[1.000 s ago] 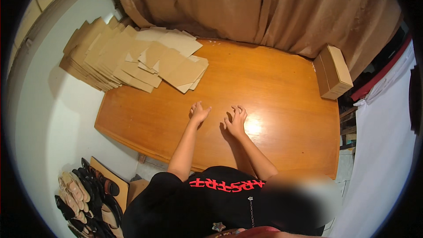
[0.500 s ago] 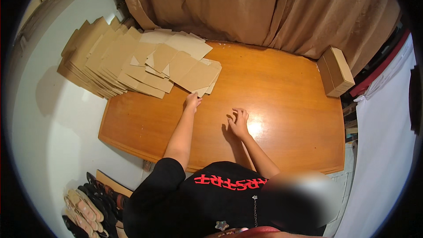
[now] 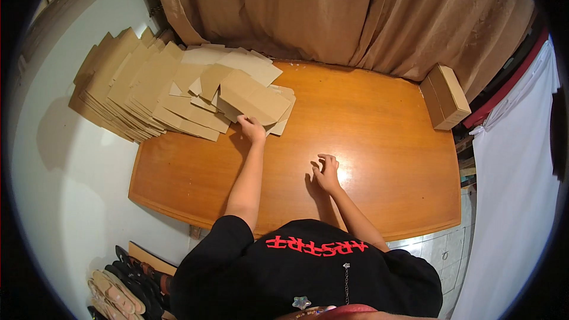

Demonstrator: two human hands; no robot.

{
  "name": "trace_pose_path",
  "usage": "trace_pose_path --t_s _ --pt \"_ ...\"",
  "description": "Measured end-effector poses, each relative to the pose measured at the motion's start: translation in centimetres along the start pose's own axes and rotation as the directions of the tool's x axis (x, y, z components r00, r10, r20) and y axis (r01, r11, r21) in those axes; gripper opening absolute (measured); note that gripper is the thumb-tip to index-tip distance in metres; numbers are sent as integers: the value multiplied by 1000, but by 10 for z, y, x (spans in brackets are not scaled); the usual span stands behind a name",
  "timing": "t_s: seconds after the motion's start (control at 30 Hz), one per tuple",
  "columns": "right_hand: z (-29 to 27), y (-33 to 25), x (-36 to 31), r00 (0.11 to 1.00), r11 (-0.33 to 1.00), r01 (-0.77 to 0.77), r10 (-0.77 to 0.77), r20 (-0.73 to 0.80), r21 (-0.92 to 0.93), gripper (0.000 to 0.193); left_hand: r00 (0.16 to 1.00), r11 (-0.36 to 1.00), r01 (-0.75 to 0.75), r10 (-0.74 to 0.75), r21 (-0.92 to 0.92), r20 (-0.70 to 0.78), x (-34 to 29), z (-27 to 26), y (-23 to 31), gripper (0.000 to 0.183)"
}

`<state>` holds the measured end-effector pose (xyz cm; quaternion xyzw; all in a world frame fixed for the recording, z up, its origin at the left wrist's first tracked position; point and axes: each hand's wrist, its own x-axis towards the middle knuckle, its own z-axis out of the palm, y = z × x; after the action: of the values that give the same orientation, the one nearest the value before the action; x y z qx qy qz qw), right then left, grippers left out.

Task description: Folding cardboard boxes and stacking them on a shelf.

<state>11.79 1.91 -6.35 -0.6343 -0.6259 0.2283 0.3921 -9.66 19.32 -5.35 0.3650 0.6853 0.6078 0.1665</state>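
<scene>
A: Left hand [image 3: 252, 128]?
B: Fingers closed on the near edge of the top flat cardboard sheet [image 3: 253, 98], on the fanned pile at the desk's [image 3: 379, 130] far-left corner.
A: Right hand [image 3: 326, 173]?
B: Fingers spread, resting on bare desk, holding nothing.

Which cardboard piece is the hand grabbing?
The left hand grips the topmost flat cardboard sheet, lying slanted on the pile's near-right edge. The other sheets lie underneath or further left, untouched.
</scene>
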Motion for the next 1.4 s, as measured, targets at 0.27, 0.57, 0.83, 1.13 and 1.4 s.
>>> trace_pose_path --t_s 0.27,0.57,0.83,1.13,1.4 --pt "-26 -13 13 998 999 39 -41 -40 -31 45 967 972 -213 225 -100 122 -24 -42 85 10" --pt "-121 -33 43 931 922 70 77 -357 381 59 578 609 -780 789 -141 208 -110 -70 98 15" --pt "-178 3 6 858 732 40 324 -400 680 88 389 577 -753 778 -315 494 -184 -83 106 11" --pt "-188 61 -27 699 948 -228 317 -641 221 84 267 829 -386 521 -405 811 -189 -72 133 18" --pt "-223 111 -28 694 964 -264 207 -690 24 52 608 965 45 177 -257 774 -172 -69 145 17"
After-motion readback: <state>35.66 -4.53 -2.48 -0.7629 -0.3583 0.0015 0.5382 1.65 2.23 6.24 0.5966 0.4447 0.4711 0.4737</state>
